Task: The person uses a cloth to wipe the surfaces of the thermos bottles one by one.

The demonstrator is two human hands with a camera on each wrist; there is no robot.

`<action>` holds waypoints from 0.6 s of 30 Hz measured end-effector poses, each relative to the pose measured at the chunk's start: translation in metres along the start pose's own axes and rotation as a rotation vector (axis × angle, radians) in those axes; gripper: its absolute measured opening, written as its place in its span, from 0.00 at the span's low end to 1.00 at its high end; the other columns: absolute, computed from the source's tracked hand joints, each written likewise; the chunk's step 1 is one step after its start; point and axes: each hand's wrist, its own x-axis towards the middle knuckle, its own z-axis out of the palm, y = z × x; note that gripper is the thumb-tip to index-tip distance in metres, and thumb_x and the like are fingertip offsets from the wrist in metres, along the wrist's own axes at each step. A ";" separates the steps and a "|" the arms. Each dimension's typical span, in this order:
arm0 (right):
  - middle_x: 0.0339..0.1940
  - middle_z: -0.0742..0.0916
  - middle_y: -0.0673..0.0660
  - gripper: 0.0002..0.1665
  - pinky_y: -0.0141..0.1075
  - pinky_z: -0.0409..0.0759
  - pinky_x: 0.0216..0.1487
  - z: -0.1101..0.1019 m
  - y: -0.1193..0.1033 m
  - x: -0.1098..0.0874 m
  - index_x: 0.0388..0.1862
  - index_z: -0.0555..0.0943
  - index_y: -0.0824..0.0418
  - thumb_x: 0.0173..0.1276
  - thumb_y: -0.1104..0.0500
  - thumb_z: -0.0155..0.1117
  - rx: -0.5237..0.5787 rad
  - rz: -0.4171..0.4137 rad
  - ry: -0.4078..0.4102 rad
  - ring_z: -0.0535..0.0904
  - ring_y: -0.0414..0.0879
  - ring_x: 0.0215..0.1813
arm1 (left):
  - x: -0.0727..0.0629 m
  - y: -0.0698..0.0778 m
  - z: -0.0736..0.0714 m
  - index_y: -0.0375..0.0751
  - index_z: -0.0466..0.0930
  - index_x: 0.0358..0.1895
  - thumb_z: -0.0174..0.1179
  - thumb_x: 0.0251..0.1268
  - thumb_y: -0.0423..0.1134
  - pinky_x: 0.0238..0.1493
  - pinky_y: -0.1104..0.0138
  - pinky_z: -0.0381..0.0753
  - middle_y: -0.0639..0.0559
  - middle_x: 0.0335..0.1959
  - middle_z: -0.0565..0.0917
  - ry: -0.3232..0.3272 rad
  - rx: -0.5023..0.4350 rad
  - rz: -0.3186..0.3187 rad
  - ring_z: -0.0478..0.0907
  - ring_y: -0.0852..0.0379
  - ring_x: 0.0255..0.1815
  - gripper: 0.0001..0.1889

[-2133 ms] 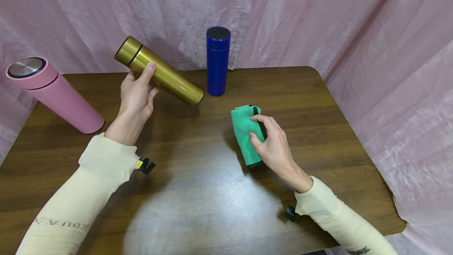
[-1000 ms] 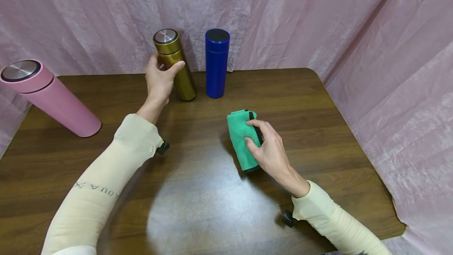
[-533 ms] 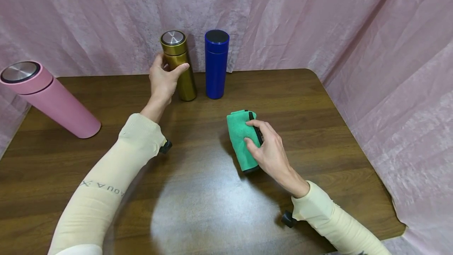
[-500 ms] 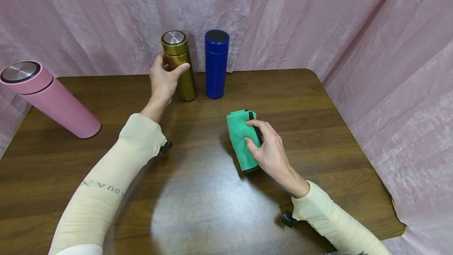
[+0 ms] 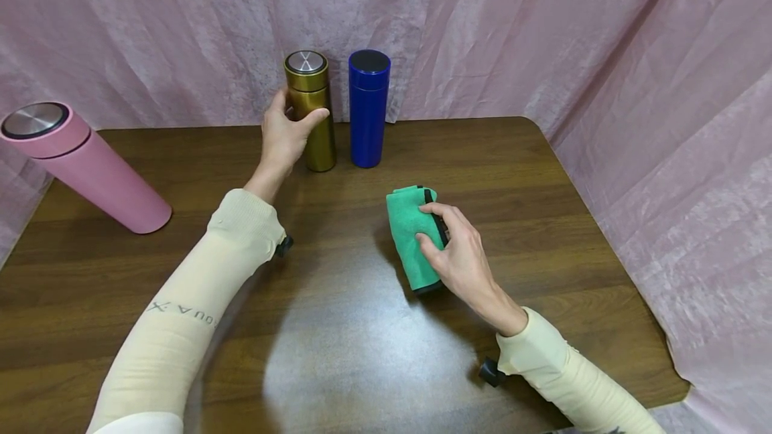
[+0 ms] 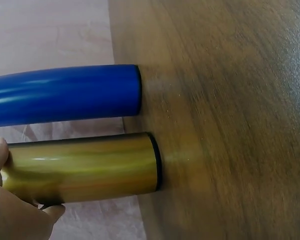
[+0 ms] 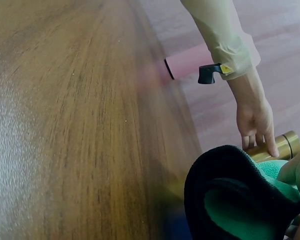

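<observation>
My left hand (image 5: pixel 282 136) grips a gold thermos bottle (image 5: pixel 319 142) around its upper body, thumb across the front. The bottle stands upright at the back of the table, its steel-topped lid facing up. Just right of it is a blue thermos bottle (image 5: pixel 368 119) with a dark lid, a narrow gap between the two. In the left wrist view the gold bottle's dark-edged base (image 6: pixel 157 162) sits at the tabletop. My right hand (image 5: pixel 464 256) holds a folded green cloth (image 5: pixel 407 240) with black edging between thumb and fingers. The right wrist view looks into the cloth's folds (image 7: pixel 230 215).
A larger pink thermos bottle (image 5: pixel 108 179) with a steel-topped lid stands at the left side of the wooden table (image 5: pixel 338 353). Pink curtains (image 5: pixel 482 32) hang behind the table and along its right side.
The gold bottle, earlier held tilted in the air, has come down upright beside the blue one, then straightened slightly to the right. The right hand and cloth stay almost still.
</observation>
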 end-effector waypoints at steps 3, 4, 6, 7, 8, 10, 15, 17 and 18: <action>0.55 0.84 0.59 0.25 0.45 0.83 0.45 -0.001 -0.001 0.000 0.61 0.80 0.60 0.65 0.68 0.74 0.007 -0.007 0.001 0.81 0.51 0.48 | -0.001 0.003 -0.003 0.41 0.68 0.72 0.74 0.65 0.43 0.70 0.62 0.72 0.44 0.68 0.77 -0.039 0.056 -0.014 0.73 0.52 0.69 0.36; 0.55 0.84 0.59 0.25 0.45 0.83 0.46 -0.001 -0.001 0.000 0.61 0.80 0.60 0.65 0.68 0.74 0.011 -0.010 0.001 0.81 0.51 0.48 | -0.002 0.004 -0.004 0.42 0.65 0.75 0.74 0.65 0.45 0.72 0.62 0.70 0.44 0.71 0.74 -0.056 0.079 -0.024 0.70 0.52 0.72 0.39; 0.55 0.84 0.59 0.25 0.46 0.83 0.47 0.000 -0.002 0.000 0.60 0.80 0.60 0.65 0.68 0.74 0.017 -0.014 0.001 0.81 0.51 0.49 | -0.006 0.006 -0.008 0.45 0.57 0.80 0.73 0.65 0.47 0.75 0.59 0.66 0.44 0.76 0.68 -0.098 0.118 -0.057 0.65 0.50 0.76 0.45; 0.55 0.84 0.59 0.25 0.46 0.83 0.47 0.000 -0.002 0.000 0.61 0.81 0.60 0.65 0.68 0.74 0.018 -0.016 0.001 0.81 0.52 0.49 | -0.008 0.007 -0.009 0.45 0.52 0.82 0.73 0.65 0.49 0.77 0.58 0.64 0.44 0.79 0.65 -0.118 0.136 -0.078 0.62 0.49 0.78 0.49; 0.55 0.84 0.59 0.25 0.47 0.83 0.48 0.000 -0.002 0.000 0.61 0.81 0.60 0.65 0.68 0.74 0.020 -0.017 0.002 0.81 0.52 0.50 | -0.010 0.008 -0.011 0.46 0.48 0.84 0.73 0.65 0.50 0.78 0.56 0.62 0.44 0.80 0.62 -0.136 0.152 -0.101 0.60 0.48 0.79 0.52; 0.55 0.84 0.59 0.25 0.47 0.82 0.49 0.000 -0.003 0.000 0.61 0.81 0.60 0.65 0.68 0.74 0.023 -0.018 0.002 0.81 0.52 0.51 | -0.016 0.010 -0.015 0.44 0.41 0.85 0.72 0.66 0.52 0.79 0.54 0.59 0.43 0.83 0.57 -0.161 0.183 -0.136 0.56 0.45 0.81 0.55; 0.55 0.84 0.59 0.25 0.47 0.82 0.49 0.000 -0.003 0.000 0.61 0.81 0.60 0.65 0.68 0.74 0.022 -0.019 -0.001 0.81 0.52 0.51 | -0.031 0.011 -0.029 0.40 0.38 0.85 0.70 0.68 0.51 0.79 0.51 0.58 0.39 0.83 0.52 -0.191 0.220 -0.167 0.53 0.42 0.82 0.55; 0.55 0.84 0.59 0.25 0.47 0.82 0.49 0.000 -0.004 -0.001 0.61 0.81 0.60 0.65 0.68 0.74 0.021 -0.020 -0.001 0.81 0.52 0.51 | -0.039 0.011 -0.037 0.41 0.38 0.85 0.69 0.69 0.51 0.79 0.51 0.59 0.40 0.83 0.52 -0.203 0.226 -0.161 0.54 0.43 0.82 0.55; 0.55 0.84 0.59 0.26 0.47 0.82 0.50 0.000 -0.004 -0.001 0.61 0.81 0.60 0.65 0.68 0.74 0.021 -0.021 -0.002 0.81 0.52 0.51 | -0.043 0.011 -0.041 0.42 0.38 0.85 0.69 0.69 0.51 0.79 0.51 0.59 0.40 0.84 0.52 -0.211 0.231 -0.159 0.54 0.43 0.82 0.55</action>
